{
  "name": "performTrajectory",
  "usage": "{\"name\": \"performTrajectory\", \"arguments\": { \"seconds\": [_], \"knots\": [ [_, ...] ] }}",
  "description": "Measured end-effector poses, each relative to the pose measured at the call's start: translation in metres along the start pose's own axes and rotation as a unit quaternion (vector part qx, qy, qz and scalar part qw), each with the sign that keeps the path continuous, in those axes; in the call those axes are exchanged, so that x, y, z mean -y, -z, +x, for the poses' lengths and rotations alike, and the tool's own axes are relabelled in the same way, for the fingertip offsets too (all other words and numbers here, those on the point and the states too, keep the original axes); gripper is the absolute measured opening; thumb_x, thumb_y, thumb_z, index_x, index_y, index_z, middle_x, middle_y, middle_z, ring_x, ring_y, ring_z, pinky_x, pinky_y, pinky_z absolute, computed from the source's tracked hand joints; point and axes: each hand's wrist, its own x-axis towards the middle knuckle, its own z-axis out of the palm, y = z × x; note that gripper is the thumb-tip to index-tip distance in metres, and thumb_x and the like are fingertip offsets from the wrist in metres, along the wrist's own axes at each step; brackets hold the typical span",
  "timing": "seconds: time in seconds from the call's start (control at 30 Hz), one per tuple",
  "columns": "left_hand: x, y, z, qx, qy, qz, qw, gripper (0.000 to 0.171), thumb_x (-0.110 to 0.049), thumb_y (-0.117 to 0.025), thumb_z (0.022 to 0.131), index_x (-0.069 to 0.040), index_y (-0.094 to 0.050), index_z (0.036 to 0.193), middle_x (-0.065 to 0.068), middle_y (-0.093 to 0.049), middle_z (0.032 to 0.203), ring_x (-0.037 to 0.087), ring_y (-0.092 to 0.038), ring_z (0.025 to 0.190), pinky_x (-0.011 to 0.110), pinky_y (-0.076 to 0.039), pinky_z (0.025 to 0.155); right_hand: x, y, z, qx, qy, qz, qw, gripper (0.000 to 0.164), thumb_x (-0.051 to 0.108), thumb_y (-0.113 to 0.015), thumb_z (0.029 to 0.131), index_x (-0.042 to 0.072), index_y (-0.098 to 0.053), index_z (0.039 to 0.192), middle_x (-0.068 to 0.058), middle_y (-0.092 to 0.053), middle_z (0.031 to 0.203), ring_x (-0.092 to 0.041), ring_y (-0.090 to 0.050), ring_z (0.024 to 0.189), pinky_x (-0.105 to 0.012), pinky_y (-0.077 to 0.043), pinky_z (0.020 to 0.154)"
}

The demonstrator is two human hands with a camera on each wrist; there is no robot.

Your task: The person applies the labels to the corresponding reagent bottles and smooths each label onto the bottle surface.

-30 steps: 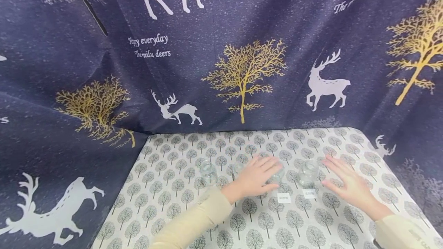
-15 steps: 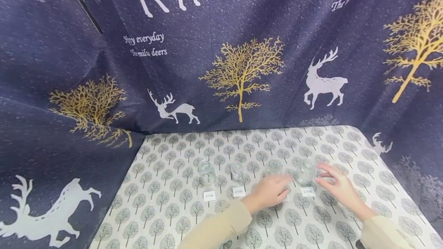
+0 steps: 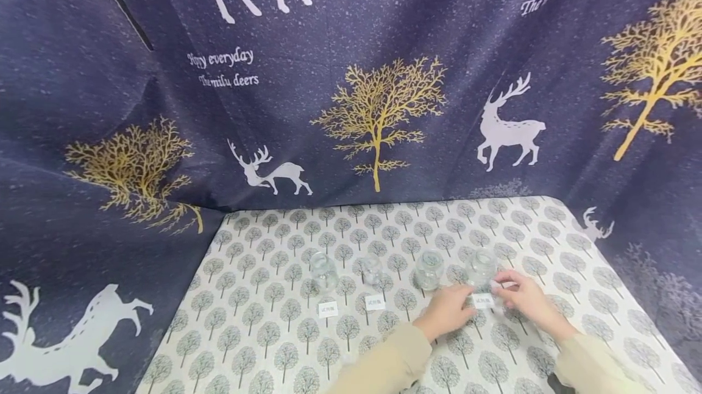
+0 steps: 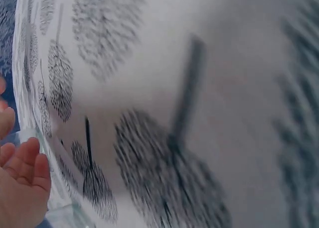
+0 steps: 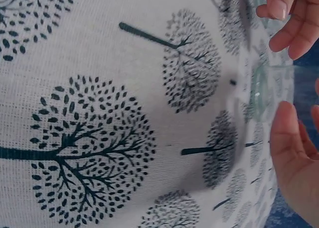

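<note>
Several clear glass jars stand in a row on the tree-print cloth in the head view: a far-left jar (image 3: 325, 272), a second jar (image 3: 371, 269), a third jar (image 3: 430, 269) and a far-right jar (image 3: 482, 263). Small white labels lie in front, among them the right-hand label (image 3: 482, 301). My left hand (image 3: 448, 310) is low over the cloth, loosely bent fingertips at this label's left edge. Across from it, my right hand (image 3: 523, 301) has its fingertips by the label's right edge and the far-right jar's base. In the right wrist view, glass (image 5: 261, 91) shows between both hands.
Two more labels, a left label (image 3: 328, 309) and a second label (image 3: 375, 302), lie before the left jars. The patterned tablecloth (image 3: 263, 333) ends at a dark blue curtain (image 3: 307, 138) with deer and trees, behind and at the sides.
Both hands have come down closer together around the right-hand label. My left hand has moved right, uncovering the second and third jars and the two left labels. My right hand has drawn nearer the label.
</note>
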Motion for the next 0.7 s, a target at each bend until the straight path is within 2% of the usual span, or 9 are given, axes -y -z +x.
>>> {"name": "performTrajectory", "arguments": {
  "seconds": [0.17,0.33,0.53,0.7],
  "knots": [
    [-0.008,-0.008,0.008,-0.014,0.056,-0.02,0.9981,0.039,-0.038,-0.061,0.079,-0.023,-0.055,0.114,-0.01,-0.06,0.105,0.004,-0.056,0.094,0.017,-0.045,0.081,-0.009,-0.005,0.005,0.033,-0.02,-0.015,0.999,0.045,0.016,-0.062,0.079,-0.008,-0.047,0.114,-0.025,-0.055,0.103,-0.022,-0.061,0.078,-0.03,-0.053,0.061],
    [-0.014,-0.012,0.011,-0.021,0.095,-0.038,0.9946,0.037,-0.037,-0.063,0.077,-0.023,-0.057,0.11,-0.011,-0.058,0.101,0.003,-0.055,0.09,0.017,-0.045,0.079,-0.015,-0.01,0.008,0.045,-0.031,-0.035,0.998,0.044,0.014,-0.062,0.078,-0.007,-0.047,0.114,-0.013,-0.057,0.09,-0.017,-0.055,0.068,-0.028,-0.05,0.056],
    [-0.016,-0.019,0.012,-0.045,0.122,-0.038,0.9908,0.038,-0.036,-0.065,0.075,-0.026,-0.058,0.11,-0.012,-0.057,0.095,0.002,-0.054,0.084,0.017,-0.045,0.074,-0.02,-0.014,0.01,0.021,-0.008,-0.073,0.997,0.042,0.012,-0.063,0.075,-0.005,-0.051,0.112,-0.008,-0.056,0.082,-0.011,-0.051,0.06,-0.023,-0.045,0.052],
    [-0.017,-0.028,0.015,-0.055,0.139,-0.019,0.9885,0.037,-0.039,-0.066,0.074,-0.028,-0.059,0.108,-0.011,-0.057,0.096,0.005,-0.055,0.084,0.019,-0.046,0.074,-0.021,-0.016,0.01,0.022,0.022,-0.094,0.995,0.04,0.011,-0.062,0.074,-0.005,-0.053,0.11,-0.005,-0.053,0.072,-0.008,-0.046,0.053,-0.022,-0.042,0.047]
  ]
}}
